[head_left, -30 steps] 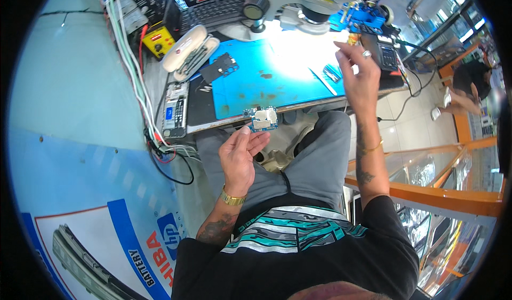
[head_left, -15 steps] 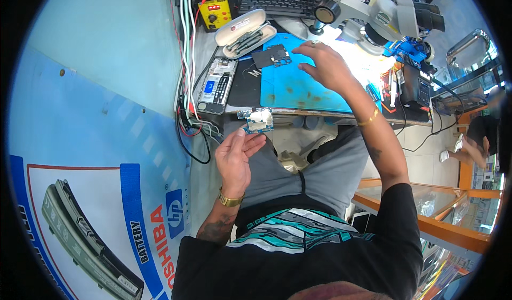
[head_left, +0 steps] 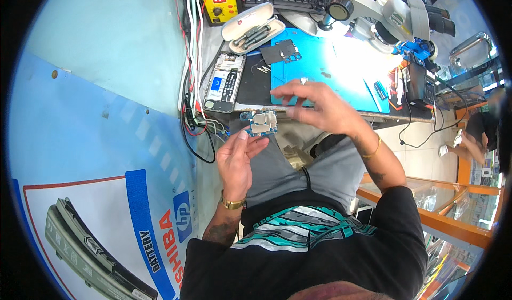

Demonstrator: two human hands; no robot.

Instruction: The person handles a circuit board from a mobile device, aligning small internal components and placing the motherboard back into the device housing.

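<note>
**Circuit board [head_left: 264,123] pinched in the left hand [head_left: 236,164], right hand [head_left: 325,111] held near it**

The board is gripped by its near left corner between the left thumb and fingers, and its silver shield plates are turned upward. It is carried just past the left fingertips, in front of the bench edge. The right fingers are reached leftward, with the thumb set apart below them; nothing is seen pinched between them. A gap is left between the right thumb and the board's right edge. A ring [head_left: 304,80] is worn on one right finger.

Beyond the left fingertips and slightly to their left, a phone body [head_left: 223,84] is laid with its insides exposed. Straight beyond the right fingertips, a thin black part [head_left: 282,52] is rested partly on a blue mat [head_left: 320,60], which is spread behind the right fingers and to their right. Farther beyond those fingertips, slightly to their left, slim tools [head_left: 255,36] are kept in a pale case [head_left: 244,23] with its lid raised. To the right of the right knuckles, a white stick [head_left: 372,95] is placed on the mat. Far beyond the right fingers and to their right, a microscope [head_left: 397,15] is mounted.
</note>
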